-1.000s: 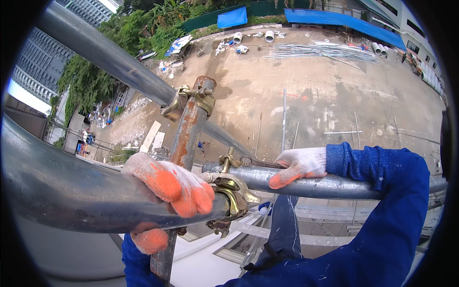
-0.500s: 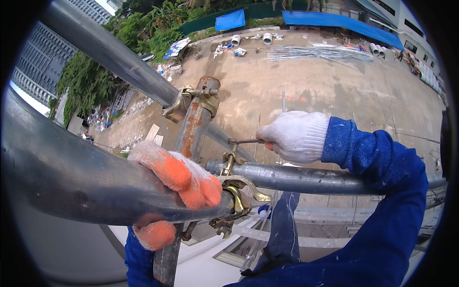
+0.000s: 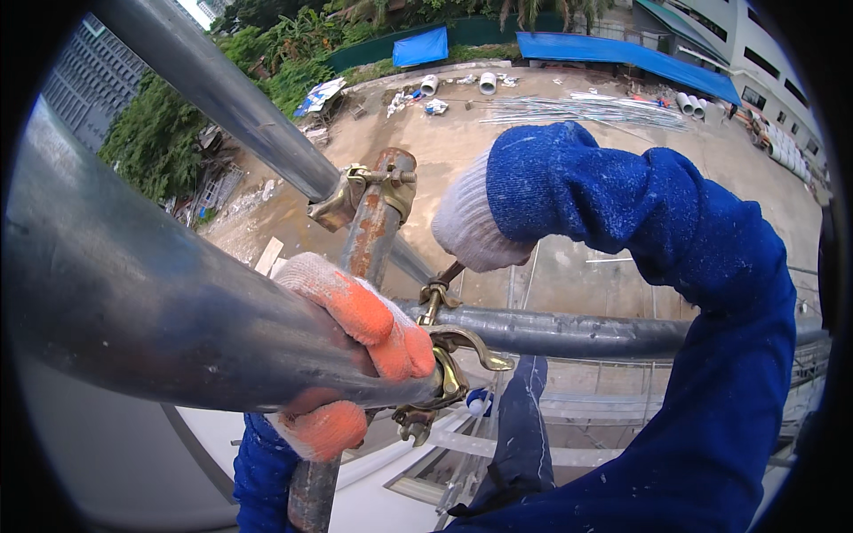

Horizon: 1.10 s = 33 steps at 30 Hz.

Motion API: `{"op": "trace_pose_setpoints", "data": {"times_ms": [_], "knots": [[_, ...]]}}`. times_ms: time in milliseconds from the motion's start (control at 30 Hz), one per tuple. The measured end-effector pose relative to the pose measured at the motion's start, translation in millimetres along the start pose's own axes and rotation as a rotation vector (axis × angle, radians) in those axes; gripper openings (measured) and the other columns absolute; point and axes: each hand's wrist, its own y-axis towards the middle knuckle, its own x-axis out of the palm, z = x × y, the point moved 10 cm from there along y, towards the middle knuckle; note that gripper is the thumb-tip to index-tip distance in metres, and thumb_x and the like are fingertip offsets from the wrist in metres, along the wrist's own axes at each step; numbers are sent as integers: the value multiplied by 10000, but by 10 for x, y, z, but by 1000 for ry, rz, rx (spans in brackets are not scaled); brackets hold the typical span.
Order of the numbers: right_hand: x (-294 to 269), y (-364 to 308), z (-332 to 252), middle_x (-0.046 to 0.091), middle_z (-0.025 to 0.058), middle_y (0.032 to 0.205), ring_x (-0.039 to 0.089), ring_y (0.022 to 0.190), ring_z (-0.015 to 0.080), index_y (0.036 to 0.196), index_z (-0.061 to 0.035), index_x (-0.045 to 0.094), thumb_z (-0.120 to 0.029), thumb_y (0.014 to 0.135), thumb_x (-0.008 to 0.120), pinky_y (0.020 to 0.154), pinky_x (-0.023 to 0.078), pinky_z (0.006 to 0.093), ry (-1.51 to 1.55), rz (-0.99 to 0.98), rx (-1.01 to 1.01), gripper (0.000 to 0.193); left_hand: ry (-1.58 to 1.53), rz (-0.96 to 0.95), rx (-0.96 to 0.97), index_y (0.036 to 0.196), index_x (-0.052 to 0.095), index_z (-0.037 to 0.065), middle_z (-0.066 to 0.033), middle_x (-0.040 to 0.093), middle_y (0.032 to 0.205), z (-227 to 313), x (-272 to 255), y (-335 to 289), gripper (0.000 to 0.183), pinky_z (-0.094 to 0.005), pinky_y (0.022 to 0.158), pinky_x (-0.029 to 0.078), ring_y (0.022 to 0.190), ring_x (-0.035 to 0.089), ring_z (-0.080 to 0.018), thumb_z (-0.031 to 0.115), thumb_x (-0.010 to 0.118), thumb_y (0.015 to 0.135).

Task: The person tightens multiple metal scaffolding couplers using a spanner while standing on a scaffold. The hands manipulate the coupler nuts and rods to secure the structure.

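My left hand [image 3: 373,324], in a white knit glove with orange-coated fingers, is wrapped around a thick grey scaffold pipe [image 3: 178,311] close to its end. Just beyond the fingers sits a brass-coloured scaffold coupler [image 3: 451,377], its curved flap [image 3: 484,349] swung out to the right. From the coupler a threaded bolt [image 3: 433,311] stands up, with a nut at its top. My right hand [image 3: 475,213], in a white glove, is closed on a wrench [image 3: 451,273] whose jaw meets that nut. Most of the wrench and the right fingers are hidden by the glove.
A rusty pipe [image 3: 371,235] carries a second coupler [image 3: 355,191], which joins another slanting pipe [image 3: 240,107]. A horizontal pipe [image 3: 569,333] runs right beneath my right arm. Far below lie the ground, a pile of long pipes [image 3: 586,110] and a person in a helmet [image 3: 479,404].
My right hand has swung up and to the left, turning the wrench from lying sideways to pointing away from me. My left hand still grips the pipe and appears slightly farther right.
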Motion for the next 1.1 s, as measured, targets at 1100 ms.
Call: {"op": "trace_pose_setpoints", "data": {"times_ms": [1100], "knots": [[-833,-820,-90,650,131,708,647,649,282,789,-50,693,-115,723,634,610,527,376,234,983,-55,110,-141,54,-172,1076,482,18,-137,617,873,-96,-4,-89,593,-402,794,543,904,631,-282,170,827,618]]}}
